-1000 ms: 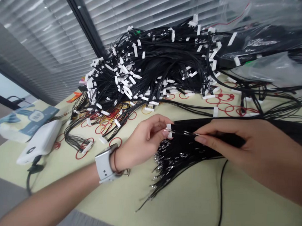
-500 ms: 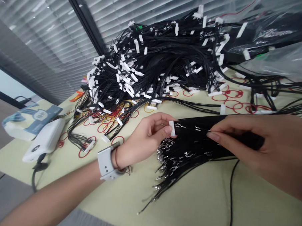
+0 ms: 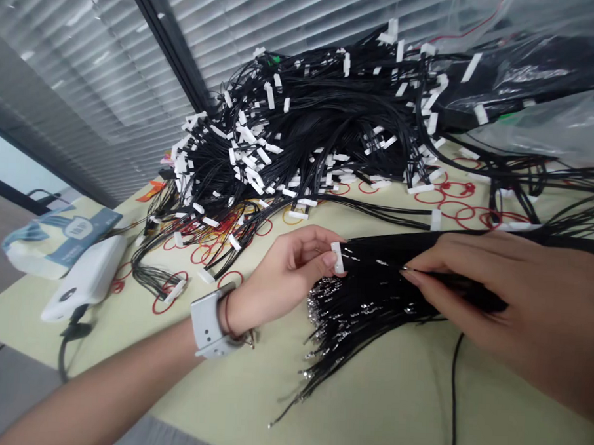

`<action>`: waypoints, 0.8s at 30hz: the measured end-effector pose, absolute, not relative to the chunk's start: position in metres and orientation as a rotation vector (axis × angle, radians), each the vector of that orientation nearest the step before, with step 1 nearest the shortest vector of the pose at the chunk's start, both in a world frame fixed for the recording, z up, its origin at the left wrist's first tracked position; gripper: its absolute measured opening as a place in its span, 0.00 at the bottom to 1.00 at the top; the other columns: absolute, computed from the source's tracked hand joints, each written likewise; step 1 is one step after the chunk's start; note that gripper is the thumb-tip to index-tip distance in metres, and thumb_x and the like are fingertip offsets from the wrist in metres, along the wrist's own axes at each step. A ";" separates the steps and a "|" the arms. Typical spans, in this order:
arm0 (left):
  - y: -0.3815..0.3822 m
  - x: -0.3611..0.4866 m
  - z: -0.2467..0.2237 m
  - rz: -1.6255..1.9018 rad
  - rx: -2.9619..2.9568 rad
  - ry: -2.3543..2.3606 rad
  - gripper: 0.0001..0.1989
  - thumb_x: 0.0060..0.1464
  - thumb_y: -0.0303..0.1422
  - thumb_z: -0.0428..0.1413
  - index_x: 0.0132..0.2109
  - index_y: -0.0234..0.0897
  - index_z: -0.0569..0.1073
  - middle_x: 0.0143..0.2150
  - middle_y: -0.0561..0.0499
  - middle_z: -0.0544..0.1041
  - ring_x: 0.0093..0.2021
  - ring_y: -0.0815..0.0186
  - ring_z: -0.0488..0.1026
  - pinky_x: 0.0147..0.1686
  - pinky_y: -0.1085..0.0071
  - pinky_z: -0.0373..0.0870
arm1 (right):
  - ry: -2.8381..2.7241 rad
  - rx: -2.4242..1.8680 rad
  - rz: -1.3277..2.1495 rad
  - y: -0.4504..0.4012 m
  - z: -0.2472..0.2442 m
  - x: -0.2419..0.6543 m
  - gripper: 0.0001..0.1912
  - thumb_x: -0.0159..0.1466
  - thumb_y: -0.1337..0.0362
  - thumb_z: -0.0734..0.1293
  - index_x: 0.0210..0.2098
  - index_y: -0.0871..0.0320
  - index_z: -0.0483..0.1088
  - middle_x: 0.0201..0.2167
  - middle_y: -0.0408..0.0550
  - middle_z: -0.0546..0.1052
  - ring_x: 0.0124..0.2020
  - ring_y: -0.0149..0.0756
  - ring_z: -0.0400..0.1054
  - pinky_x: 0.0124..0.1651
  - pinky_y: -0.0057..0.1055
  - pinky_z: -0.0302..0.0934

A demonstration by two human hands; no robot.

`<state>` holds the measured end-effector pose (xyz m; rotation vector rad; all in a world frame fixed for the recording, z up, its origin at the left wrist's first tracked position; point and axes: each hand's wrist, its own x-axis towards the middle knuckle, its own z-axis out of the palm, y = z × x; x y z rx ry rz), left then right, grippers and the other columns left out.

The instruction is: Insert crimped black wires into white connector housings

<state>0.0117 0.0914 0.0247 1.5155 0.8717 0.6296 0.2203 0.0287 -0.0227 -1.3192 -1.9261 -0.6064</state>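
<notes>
Between the thumb and fingers of my left hand is a small white connector housing, held at the left end of a bundle of black wires. My right hand pinches a thin black wire near its metal tip, to the right of the housing and over the bundle. Below both hands the loose black wires fan out on the table, many ending in bare silvery crimp terminals. Whether any wire sits in the housing is too small to tell.
A large heap of black cables with white connectors lies at the back against the blinds. Red rubber bands are scattered on the pale table. On the left are a white power bank with a cable and a tissue pack.
My right hand has shifted slightly left and down over the wires, its fingertips still pinched. My left hand keeps hold of the connector housing, almost unmoved.
</notes>
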 end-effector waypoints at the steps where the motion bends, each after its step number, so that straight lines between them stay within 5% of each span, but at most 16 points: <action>1: 0.092 0.012 0.025 0.632 1.515 0.875 0.09 0.54 0.31 0.54 0.41 0.30 0.68 0.31 0.52 0.73 0.31 0.81 0.72 0.34 0.86 0.69 | -1.925 -1.309 -0.610 0.028 -0.023 0.220 0.09 0.65 0.57 0.57 0.33 0.51 0.67 0.31 0.30 0.74 0.29 0.23 0.65 0.28 0.26 0.54; 24: 0.089 0.011 0.029 0.620 1.655 0.930 0.10 0.54 0.33 0.54 0.41 0.30 0.69 0.30 0.52 0.72 0.30 0.80 0.69 0.31 0.86 0.65 | -1.966 -1.225 -0.468 0.032 -0.010 0.218 0.14 0.65 0.55 0.56 0.30 0.51 0.69 0.26 0.30 0.74 0.23 0.18 0.67 0.22 0.20 0.57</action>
